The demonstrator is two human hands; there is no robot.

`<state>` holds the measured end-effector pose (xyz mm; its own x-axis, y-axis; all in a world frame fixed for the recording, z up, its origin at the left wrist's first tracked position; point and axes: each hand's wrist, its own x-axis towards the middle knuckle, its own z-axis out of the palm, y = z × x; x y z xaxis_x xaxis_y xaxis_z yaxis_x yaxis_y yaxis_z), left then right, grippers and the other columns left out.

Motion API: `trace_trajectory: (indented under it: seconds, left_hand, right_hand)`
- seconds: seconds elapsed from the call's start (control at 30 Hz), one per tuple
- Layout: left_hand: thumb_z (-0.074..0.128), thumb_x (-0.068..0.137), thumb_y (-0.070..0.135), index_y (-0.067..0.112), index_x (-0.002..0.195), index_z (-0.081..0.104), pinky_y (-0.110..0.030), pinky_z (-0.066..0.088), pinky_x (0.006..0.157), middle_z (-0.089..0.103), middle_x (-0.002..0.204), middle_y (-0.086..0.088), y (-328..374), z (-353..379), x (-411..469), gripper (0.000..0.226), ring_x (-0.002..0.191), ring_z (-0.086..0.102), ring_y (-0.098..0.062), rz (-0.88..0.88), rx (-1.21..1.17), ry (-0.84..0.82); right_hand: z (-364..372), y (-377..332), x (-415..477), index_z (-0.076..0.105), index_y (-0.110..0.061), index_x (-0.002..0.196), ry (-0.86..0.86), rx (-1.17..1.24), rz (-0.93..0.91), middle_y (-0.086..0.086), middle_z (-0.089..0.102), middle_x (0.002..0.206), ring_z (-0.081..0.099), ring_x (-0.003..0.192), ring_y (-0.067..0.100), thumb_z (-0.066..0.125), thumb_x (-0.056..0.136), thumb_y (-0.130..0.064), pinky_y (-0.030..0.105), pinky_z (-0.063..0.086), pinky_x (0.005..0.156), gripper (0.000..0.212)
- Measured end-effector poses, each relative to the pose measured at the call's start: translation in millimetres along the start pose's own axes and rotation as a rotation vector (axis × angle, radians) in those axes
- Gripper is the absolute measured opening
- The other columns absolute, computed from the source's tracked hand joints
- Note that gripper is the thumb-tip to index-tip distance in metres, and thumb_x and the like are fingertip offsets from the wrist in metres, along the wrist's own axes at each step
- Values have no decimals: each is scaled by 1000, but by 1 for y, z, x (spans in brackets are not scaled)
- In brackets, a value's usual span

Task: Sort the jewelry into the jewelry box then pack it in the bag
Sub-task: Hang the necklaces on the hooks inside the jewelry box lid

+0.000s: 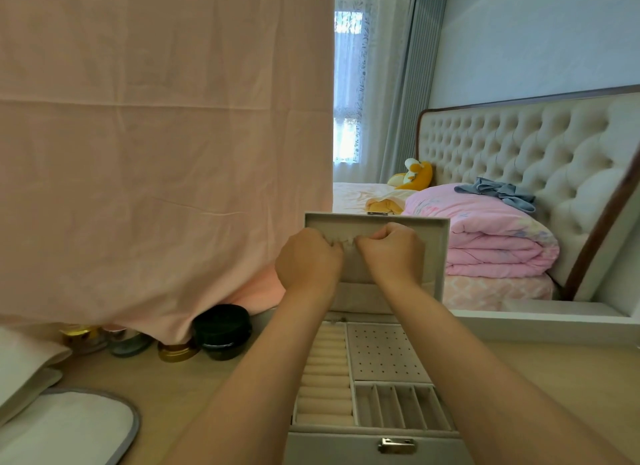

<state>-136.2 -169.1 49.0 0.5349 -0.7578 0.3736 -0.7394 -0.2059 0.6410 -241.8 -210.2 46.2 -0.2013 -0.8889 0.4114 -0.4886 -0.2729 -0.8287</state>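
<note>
A pale grey jewelry box (pixel 384 364) stands open on the wooden table, its lid (pixel 433 229) upright. Inside are a column of cream ring rolls, a perforated earring panel and several narrow slots. My left hand (pixel 308 260) and my right hand (pixel 391 253) are both raised against the inside of the lid, fingers curled. Between them they pinch a small pale piece of jewelry (pixel 347 243), too small to identify. A white bag (pixel 69 426) with grey trim lies at the near left.
A pink cloth (pixel 156 135) hangs over the left half of the view. Several cosmetic jars (pixel 221 333) stand under its hem. A bed with a folded pink quilt (pixel 491 232) and a tufted headboard lies to the right.
</note>
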Motion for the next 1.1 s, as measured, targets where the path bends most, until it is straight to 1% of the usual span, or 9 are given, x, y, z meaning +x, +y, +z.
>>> trace_trajectory:
  seconds: [0.1,0.23,0.33,0.43,0.57,0.7,0.87,1.0,1.1]
  left_hand:
    - [58,91,39,15,87,71,-29,37,65,70,94,-4,-5,0,-5,27,82,59,-27,5,1,-27]
    - [57,93,38,17,70,61,-29,35,56,63,74,1,-13,-1,-17,31,77,61,-24,44,-79,-93]
    - [57,94,30,21,64,56,-27,35,52,57,65,4,-21,-5,-26,31,66,55,-15,78,-193,-189]
    - [58,96,32,21,77,66,-33,55,67,69,76,2,-28,-11,-35,23,73,65,-16,110,-299,-320]
    - [60,96,31,20,80,69,-45,59,81,72,78,-2,-38,-14,-45,21,78,70,-21,150,-339,-416]
    - [61,95,29,16,83,70,-48,58,83,73,79,-5,-45,-14,-48,20,79,71,-24,181,-350,-505]
    - [64,94,30,25,88,70,-42,59,84,73,80,3,-46,-6,-49,10,75,70,-15,205,-313,-573]
    - [64,94,38,27,118,65,-24,53,85,67,104,12,-46,1,-50,27,94,63,-3,189,-324,-501]
    - [61,95,32,28,124,64,-21,52,88,68,113,14,-41,3,-55,29,106,63,-3,184,-443,-535]
  right_hand:
    - [-2,9,-7,65,-16,62,-37,-30,11,-6,64,65,64,72,24,73,77,-17,24,41,57,17]
    - [-6,18,-21,64,-15,62,-174,11,29,-5,60,58,60,63,16,73,86,-32,30,52,68,30]
    - [-14,17,-35,74,-13,82,-392,118,125,2,64,65,56,56,17,58,97,-42,34,49,60,36]
    - [-24,15,-52,74,-16,96,-592,216,193,4,73,81,61,57,18,50,102,-44,31,47,52,38]
    - [-26,18,-59,75,-12,100,-696,387,260,10,75,86,69,74,25,57,100,-35,37,51,65,29]
    - [-28,22,-53,74,-6,101,-675,402,206,10,77,96,74,92,26,63,98,-26,34,60,82,22]
    - [-44,24,-38,71,-13,94,-574,362,163,0,77,89,69,82,18,63,98,-25,35,56,81,15]
    - [-48,23,-39,69,-10,97,-570,303,82,1,74,77,67,70,10,61,99,-20,21,51,65,13]
    - [-48,22,-41,73,-14,94,-556,210,-38,-1,74,75,66,73,6,63,98,-21,25,54,74,13]
